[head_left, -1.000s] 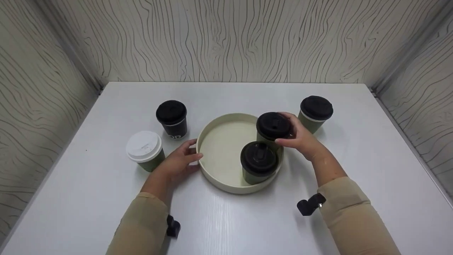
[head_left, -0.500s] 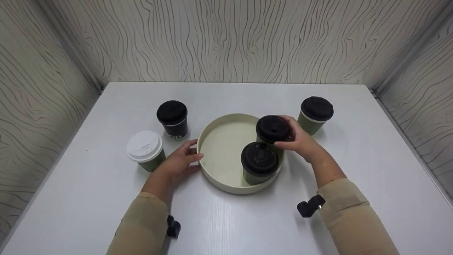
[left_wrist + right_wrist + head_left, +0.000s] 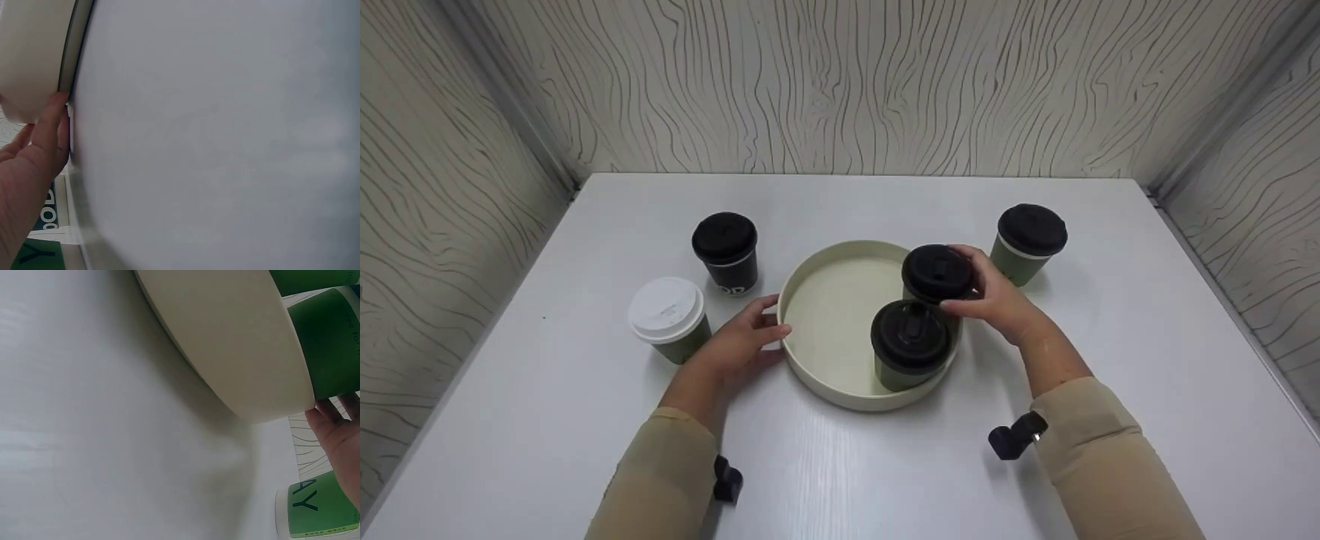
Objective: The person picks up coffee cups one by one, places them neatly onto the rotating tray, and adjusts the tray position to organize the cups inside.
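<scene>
A round cream tray [image 3: 840, 315] stands on the white table. My left hand [image 3: 742, 337] grips its left rim, thumb over the edge and fingers along the outer wall. On the tray's right side stand two green paper cups with black lids. The rear cup [image 3: 936, 274] is held by my right hand [image 3: 994, 296], whose thumb and fingers curl round its right side. Just in front of it, the other lidded cup [image 3: 910, 345] hides part of its body. In the right wrist view, the held green cup [image 3: 332, 343] shows above the tray wall [image 3: 236, 343].
Left of the tray stand a white-lidded green cup [image 3: 667, 319], close to my left wrist, and a dark cup with a black lid [image 3: 726, 251]. Behind my right hand is another black-lidded green cup [image 3: 1027, 240]. Patterned panels [image 3: 840, 90] close off the back and sides.
My right hand and the rear cup have come slightly toward me and down over the first half second, then stayed nearly still. The left hand keeps its place on the tray.
</scene>
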A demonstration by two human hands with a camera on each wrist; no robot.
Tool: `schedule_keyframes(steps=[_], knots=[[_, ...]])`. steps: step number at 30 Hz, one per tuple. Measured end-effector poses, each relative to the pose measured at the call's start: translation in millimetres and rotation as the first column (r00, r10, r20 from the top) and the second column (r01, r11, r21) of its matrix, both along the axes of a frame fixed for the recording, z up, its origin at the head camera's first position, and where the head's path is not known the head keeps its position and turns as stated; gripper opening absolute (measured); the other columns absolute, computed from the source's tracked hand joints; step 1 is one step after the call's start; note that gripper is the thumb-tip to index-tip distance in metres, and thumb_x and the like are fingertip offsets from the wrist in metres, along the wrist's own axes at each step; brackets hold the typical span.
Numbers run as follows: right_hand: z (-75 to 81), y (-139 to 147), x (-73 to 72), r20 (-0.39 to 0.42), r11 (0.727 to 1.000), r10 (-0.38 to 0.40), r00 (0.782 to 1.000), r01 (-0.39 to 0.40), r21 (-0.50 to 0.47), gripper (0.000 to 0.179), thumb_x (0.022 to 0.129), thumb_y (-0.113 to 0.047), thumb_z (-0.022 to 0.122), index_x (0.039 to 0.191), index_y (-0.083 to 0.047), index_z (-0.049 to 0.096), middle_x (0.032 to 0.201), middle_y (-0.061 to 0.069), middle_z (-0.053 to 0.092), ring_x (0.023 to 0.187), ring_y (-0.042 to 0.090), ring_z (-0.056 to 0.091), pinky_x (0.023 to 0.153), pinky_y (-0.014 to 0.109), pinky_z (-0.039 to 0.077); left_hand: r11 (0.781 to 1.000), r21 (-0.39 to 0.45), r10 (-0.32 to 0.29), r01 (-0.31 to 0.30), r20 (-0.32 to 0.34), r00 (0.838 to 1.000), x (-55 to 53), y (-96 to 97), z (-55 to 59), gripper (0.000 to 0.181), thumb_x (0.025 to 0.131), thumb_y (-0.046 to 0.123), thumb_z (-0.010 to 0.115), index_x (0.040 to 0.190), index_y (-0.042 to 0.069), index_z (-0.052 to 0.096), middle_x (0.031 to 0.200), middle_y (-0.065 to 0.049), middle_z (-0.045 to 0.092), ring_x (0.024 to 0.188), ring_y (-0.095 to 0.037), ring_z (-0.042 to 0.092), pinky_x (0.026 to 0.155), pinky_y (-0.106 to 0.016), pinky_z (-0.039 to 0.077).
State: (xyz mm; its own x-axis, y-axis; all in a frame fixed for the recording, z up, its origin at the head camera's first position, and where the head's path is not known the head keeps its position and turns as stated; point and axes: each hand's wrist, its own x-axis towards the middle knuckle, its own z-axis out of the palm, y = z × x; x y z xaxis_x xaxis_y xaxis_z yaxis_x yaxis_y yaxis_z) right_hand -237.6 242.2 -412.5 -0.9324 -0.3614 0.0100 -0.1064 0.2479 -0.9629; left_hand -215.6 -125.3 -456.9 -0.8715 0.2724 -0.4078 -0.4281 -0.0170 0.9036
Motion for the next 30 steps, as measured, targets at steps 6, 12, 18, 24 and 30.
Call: schedule_keyframes(steps=[6, 12, 18, 24, 30], knots=[[3.0, 1, 0.8, 0.005, 1.0, 0.014, 1.0, -0.014, 0.016, 0.083, 0.075, -0.006, 0.073, 0.14, -0.013, 0.023, 0.14, 0.007, 0.033, 0.13, 0.02, 0.031, 0.105, 0.032, 0.027, 1.0, 0.004, -0.003, 0.003, 0.004, 1.0, -0.9, -0.8, -1.0, 0.059, 0.087, 0.008, 0.061, 0.138, 0.021, 0.036, 0.131, -0.015, 0.041, 0.115, -0.028, 0.048, 0.091, -0.039, 0.045], [5.5, 1, 1.2, 0.011, 0.999, 0.032, 0.999, -0.032, 0.029, 0.083, 0.075, -0.007, 0.073, 0.141, -0.013, 0.022, 0.14, 0.008, 0.033, 0.129, 0.021, 0.032, 0.102, 0.03, 0.031, 1.0, 0.021, 0.004, -0.004, 0.003, 1.0, -1.2, -1.2, -1.5, 0.06, 0.085, 0.008, 0.063, 0.138, 0.021, 0.036, 0.131, -0.015, 0.042, 0.115, -0.027, 0.048, 0.091, -0.04, 0.045], [6.1, 2, 0.5, 0.032, 0.999, 0.053, 0.998, -0.053, 0.004, 0.087, 0.075, -0.005, 0.072, 0.143, -0.013, 0.019, 0.143, 0.01, 0.03, 0.131, 0.024, 0.03, 0.107, 0.043, 0.023, 1.0, 0.01, -0.006, 0.006, -0.009, 1.0, -0.5, -0.9, 0.0, 0.061, 0.085, 0.008, 0.062, 0.138, 0.02, 0.035, 0.13, -0.015, 0.042, 0.113, -0.027, 0.049, 0.09, -0.04, 0.046], [7.3, 6, 0.9, 0.041, 0.999, 0.049, 0.998, -0.048, -0.022, 0.091, 0.074, -0.003, 0.071, 0.145, -0.013, 0.016, 0.139, 0.015, 0.035, 0.125, 0.024, 0.036, 0.107, 0.046, 0.021, 1.0, 0.001, -0.02, 0.02, -0.031, 0.999, -0.4, -1.1, -0.6, 0.059, 0.086, 0.007, 0.061, 0.138, 0.018, 0.034, 0.132, -0.017, 0.042, 0.113, -0.028, 0.049, 0.091, -0.042, 0.045], [12.2, 11, 2.8, 0.041, 0.999, 0.023, 0.999, -0.021, -0.041, 0.088, 0.076, -0.002, 0.068, 0.145, -0.013, 0.015, 0.136, 0.018, 0.033, 0.123, 0.032, 0.034, 0.107, 0.05, 0.019, 1.0, -0.015, -0.025, 0.025, -0.014, 1.0, -0.7, -1.0, -0.3, 0.058, 0.087, 0.01, 0.061, 0.138, 0.02, 0.036, 0.133, -0.015, 0.041, 0.114, -0.027, 0.049, 0.09, -0.04, 0.046]])
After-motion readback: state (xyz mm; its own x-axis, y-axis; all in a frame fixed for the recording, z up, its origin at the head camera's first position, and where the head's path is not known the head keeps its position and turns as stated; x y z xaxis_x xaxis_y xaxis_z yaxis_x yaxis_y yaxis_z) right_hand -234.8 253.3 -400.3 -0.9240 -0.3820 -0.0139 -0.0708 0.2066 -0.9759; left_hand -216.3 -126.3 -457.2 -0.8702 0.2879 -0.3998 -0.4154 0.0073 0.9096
